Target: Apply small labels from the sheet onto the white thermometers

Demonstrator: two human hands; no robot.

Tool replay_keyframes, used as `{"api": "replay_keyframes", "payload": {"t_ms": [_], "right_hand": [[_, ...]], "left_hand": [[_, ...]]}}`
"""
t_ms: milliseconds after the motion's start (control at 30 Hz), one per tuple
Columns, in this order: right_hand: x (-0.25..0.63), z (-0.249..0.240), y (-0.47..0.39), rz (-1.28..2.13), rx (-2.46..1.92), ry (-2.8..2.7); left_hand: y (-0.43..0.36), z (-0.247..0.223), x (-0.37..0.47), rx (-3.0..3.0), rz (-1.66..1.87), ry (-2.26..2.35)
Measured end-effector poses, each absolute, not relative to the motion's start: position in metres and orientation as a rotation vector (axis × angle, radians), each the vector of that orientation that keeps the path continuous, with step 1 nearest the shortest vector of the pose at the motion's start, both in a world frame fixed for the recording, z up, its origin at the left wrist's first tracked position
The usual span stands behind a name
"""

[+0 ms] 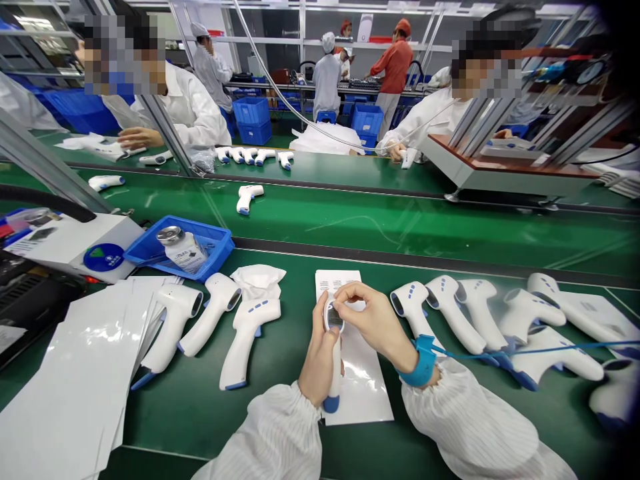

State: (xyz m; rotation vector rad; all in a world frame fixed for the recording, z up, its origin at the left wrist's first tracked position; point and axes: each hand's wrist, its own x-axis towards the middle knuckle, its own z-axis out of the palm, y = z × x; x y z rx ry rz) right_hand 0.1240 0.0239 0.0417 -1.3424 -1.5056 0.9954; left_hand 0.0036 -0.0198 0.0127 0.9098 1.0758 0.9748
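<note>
My left hand is wrapped around a white infrared thermometer with a blue base, its small display facing me. My right hand is closed in a pinch at the top of that display, thumb and fingertips touching it; whatever may be between them is too small to make out. Beneath the hands lies a white printed sheet. Left of my hands is a similar thermometer, with others beside it. More thermometers lie in a group to the right, near my right wrist.
A blue tray holds a metal-capped bottle. White sheets are stacked at left, near a white device. A thermometer sits on the green conveyor. Co-workers sit opposite. A blue cord runs right from my wristband.
</note>
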Motion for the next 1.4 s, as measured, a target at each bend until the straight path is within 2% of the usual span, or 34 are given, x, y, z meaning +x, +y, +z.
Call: {"api": "replay_keyframes", "payload": {"t_ms": [333, 567, 900, 1233, 1400], "right_hand": [[0.125, 0.042, 0.023, 0.936, -1.351, -1.545], [0.137, 0.043, 0.022, 1.284, -1.281, -1.25], [0.13, 0.063, 0.003, 1.048, -1.2, -1.469], [0.127, 0.066, -0.001, 1.445, -1.206, -1.255], [0.124, 0.065, 0.004, 1.013, -1.251, -1.483]], "left_hand": [[-0.006, 0.019, 0.002, 0.793, 0.942, 1.113], [-0.006, 0.032, 0.0, 0.911, 0.957, 1.222], [-0.014, 0.044, -0.004, 1.216, 1.128, 1.357], [-0.013, 0.047, -0.01, 0.952, 1.023, 1.219], [-0.015, 0.054, -0.012, 0.925, 0.921, 1.075]]}}
